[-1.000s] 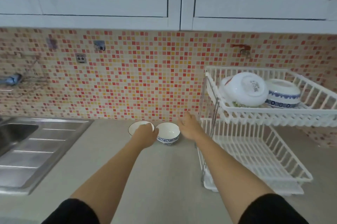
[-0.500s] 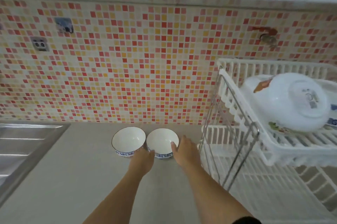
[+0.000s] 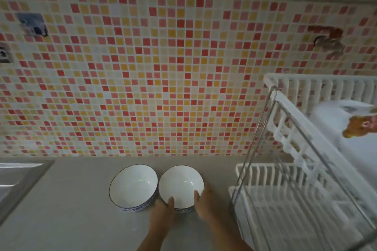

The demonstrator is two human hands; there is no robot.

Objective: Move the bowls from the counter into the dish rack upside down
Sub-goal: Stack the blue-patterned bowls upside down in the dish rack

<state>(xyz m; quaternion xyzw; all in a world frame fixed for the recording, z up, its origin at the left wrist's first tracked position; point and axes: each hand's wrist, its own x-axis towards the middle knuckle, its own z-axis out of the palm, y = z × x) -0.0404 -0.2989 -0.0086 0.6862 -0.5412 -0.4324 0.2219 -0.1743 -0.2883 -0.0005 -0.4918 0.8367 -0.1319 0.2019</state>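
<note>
Two white bowls with blue-patterned outsides stand upright, side by side, on the grey counter near the tiled wall: the left bowl (image 3: 133, 186) and the right bowl (image 3: 180, 185). My left hand (image 3: 162, 215) has its thumb over the right bowl's near rim. My right hand (image 3: 206, 202) holds that bowl's right side, thumb on the rim. The white two-tier dish rack (image 3: 285, 181) stands at the right, its lower tier bare, a white upturned bowl (image 3: 346, 128) on its upper tier.
A steel sink drainboard (image 3: 18, 179) lies at the left edge of the counter. The mosaic tile wall (image 3: 142, 77) rises right behind the bowls. The rack's metal frame posts (image 3: 253, 148) stand close to my right hand.
The camera has moved closer and lower. Both hands have slid onto the right bowl's rim; the left hand shifted right from between the bowls.
</note>
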